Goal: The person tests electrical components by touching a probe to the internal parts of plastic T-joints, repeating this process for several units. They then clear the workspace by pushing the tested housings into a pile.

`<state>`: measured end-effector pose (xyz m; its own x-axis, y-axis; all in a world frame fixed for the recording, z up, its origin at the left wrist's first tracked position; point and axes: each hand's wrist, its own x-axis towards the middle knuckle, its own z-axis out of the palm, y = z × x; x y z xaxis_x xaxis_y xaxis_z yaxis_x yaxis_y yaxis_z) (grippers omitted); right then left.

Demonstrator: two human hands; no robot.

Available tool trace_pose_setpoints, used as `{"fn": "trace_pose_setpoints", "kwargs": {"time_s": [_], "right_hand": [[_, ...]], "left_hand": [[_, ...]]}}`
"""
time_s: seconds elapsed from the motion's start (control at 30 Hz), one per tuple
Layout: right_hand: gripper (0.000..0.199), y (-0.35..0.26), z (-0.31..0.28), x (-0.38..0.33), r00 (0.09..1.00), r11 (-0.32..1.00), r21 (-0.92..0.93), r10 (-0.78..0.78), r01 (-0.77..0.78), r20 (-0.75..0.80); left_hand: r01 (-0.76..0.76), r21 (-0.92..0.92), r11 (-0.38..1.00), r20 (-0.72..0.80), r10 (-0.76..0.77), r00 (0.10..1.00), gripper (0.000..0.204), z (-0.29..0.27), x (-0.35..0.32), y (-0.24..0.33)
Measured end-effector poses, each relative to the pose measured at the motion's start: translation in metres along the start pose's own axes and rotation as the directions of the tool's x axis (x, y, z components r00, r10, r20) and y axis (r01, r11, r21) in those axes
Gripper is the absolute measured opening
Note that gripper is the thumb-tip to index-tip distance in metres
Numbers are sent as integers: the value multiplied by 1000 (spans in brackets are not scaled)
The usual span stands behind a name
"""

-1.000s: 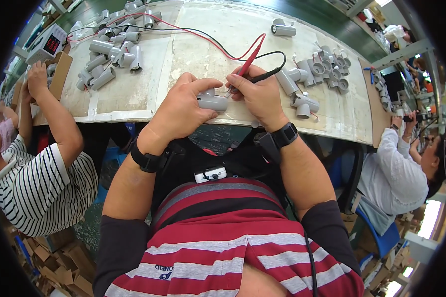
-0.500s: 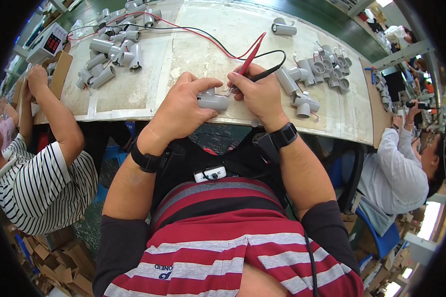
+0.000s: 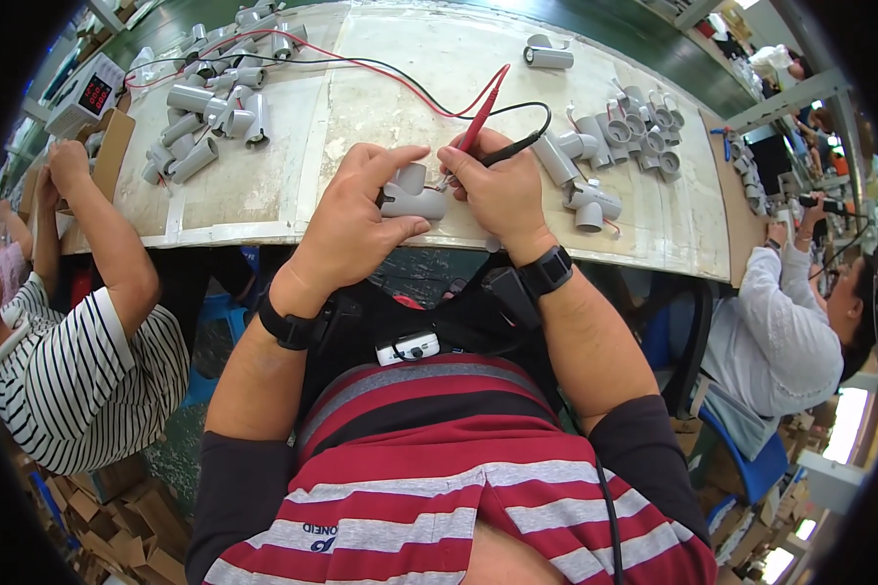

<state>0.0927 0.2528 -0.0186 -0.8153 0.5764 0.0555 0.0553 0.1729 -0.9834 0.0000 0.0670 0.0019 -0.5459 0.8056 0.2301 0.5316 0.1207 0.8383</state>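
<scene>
My left hand (image 3: 349,216) is closed around a grey plastic cylindrical fitting (image 3: 419,204) with a short side tube, just above the table's near edge. Its thumb presses the near side, while the index finger stretches out above the side tube. In my right hand (image 3: 505,200) are two test probes, a red probe (image 3: 479,122) and a black probe (image 3: 513,148), pinched together like pens. Their tips meet at the fitting's right end, near a thin red wire; whether the metal touches is too small to tell.
Several grey fittings (image 3: 197,156) lie in a heap at left and more (image 3: 644,132) at right; one (image 3: 550,57) lies far back. The probe leads run to a meter box (image 3: 90,95) with a red display. People sit on both sides; a cardboard box (image 3: 115,154) stands at left.
The fitting has turned in my left hand, so its side tube shows more. My left index finger has lifted away from it. The probes have shifted slightly left with my right hand.
</scene>
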Motion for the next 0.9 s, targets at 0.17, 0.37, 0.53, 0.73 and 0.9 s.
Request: {"fn": "trace_pose_setpoints", "kwargs": {"time_s": [0.17, 0.37, 0.53, 0.73, 0.9], "right_hand": [[12, 1, 1, -2, 1000, 1000, -21, -9, 9, -6], [12, 1, 1, -2, 1000, 1000, -18, -11, 11, -13], [13, 2, 2, -1, 1000, 1000, -13, -8, 7, -15], [13, 0, 1, -2, 1000, 1000, -27, -5, 5, -17], [14, 0, 1, -2, 1000, 1000, -28, -12, 12, -16]], "left_hand": [[14, -231, 973, -54, -28, 998, 76, 8, 0, -12], [44, -472, 881, -55, -79, 995, 71, 17, 0, -24], [58, -499, 865, -28, -83, 996, 67, 15, 0, -27], [75, -500, 863, -7, -91, 996, 64, 14, -1, -25], [39, -459, 888, -35, -61, 997, 63, 14, -1, -26]]}}
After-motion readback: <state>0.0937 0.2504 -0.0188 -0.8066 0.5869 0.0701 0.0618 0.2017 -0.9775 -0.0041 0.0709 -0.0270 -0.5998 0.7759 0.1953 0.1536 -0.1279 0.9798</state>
